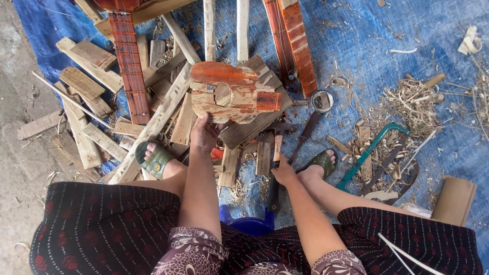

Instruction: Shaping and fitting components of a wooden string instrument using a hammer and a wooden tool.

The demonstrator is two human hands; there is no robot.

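— What's your left hand [204, 133] doing?
— You're gripping the lower edge of the orange-painted wooden body piece [232, 92], lifting it above the scrap planks [153, 125].
— And the right hand [283, 174]?
— You're closing it around a dark knife handle [274, 193], just below.

There are no labels, signs or screens here. The only thing like a package is a flat brown piece of cardboard [455, 200]. It lies at the right edge of the blue tarp [356, 30] on the floor, just past the person's right knee.
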